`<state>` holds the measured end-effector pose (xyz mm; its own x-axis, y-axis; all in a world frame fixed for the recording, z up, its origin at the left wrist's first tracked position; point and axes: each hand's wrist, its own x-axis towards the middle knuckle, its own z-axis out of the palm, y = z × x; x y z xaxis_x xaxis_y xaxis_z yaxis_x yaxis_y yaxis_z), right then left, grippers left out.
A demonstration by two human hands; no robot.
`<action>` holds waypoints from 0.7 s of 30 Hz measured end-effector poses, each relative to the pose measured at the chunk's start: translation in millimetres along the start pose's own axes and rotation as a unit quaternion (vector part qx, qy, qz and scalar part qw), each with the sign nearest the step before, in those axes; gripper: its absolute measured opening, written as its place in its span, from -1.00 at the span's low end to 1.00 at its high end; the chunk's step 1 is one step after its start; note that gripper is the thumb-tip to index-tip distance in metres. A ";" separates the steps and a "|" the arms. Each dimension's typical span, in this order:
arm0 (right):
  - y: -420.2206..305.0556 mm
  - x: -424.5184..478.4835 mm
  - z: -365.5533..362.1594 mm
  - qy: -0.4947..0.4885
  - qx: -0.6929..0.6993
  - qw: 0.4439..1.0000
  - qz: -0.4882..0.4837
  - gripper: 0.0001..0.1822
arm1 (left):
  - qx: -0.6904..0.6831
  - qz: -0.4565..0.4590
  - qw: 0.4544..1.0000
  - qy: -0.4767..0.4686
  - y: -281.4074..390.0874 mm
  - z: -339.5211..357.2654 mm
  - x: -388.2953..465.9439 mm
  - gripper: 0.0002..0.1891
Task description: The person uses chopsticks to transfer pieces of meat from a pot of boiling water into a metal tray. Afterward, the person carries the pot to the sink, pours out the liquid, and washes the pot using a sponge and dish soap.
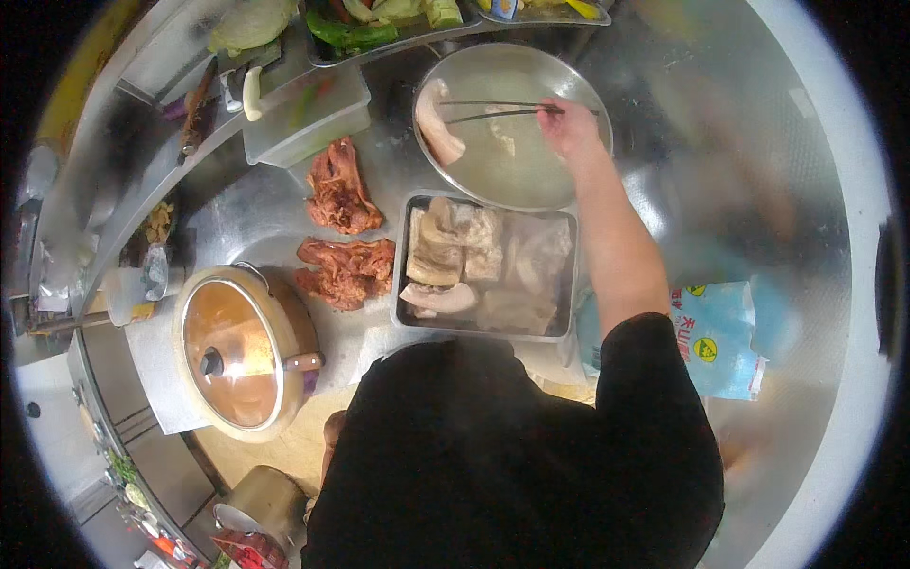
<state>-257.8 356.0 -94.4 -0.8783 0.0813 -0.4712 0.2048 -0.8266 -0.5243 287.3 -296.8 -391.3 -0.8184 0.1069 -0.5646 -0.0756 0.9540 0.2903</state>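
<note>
My right hand (569,129) holds a pair of long dark chopsticks (498,107) over a large round metal basin (577,82) of cloudy liquid. Their tips reach a pale strip of meat, apparently pork belly (441,128), against the basin's left side; whether they grip it is unclear. A small pale scrap (503,135) lies mid-basin. Nearer my body, a rectangular metal tray (574,277) holds several pale meat pieces (435,259), its right part veiled by steam or glare. Beside my torso, only a bit of skin, apparently my left hand (333,428), shows; its fingers are hidden.
Two reddish-brown meat pieces (345,188) lie on the steel worktop (249,192) left of the tray. A lidded pot (238,348) stands at lower left. A clear plastic container (309,117), a vegetable tray (398,44) and a blue printed bag (718,334) surround the work area.
</note>
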 end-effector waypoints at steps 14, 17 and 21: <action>-62.1 -129.1 47.3 -0.003 -0.290 0.902 -0.320 -0.67 | 0.090 0.028 0.994 -0.061 47.6 -73.9 12.6 -0.66; -47.4 -126.7 37.6 0.025 -0.394 0.854 -0.340 -0.64 | 0.016 0.066 0.997 0.029 34.5 -60.4 -2.1 -0.68; -32.7 -110.2 24.8 0.090 -0.479 0.806 -0.337 -0.68 | -0.045 0.034 0.997 0.061 39.0 -58.1 -12.9 -0.67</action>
<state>-178.4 360.3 -7.7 -0.8703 0.4825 0.0993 0.0230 0.2411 -0.9702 261.8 -277.2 -327.8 -0.8863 0.1311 -0.4442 -0.0635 0.9157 0.3969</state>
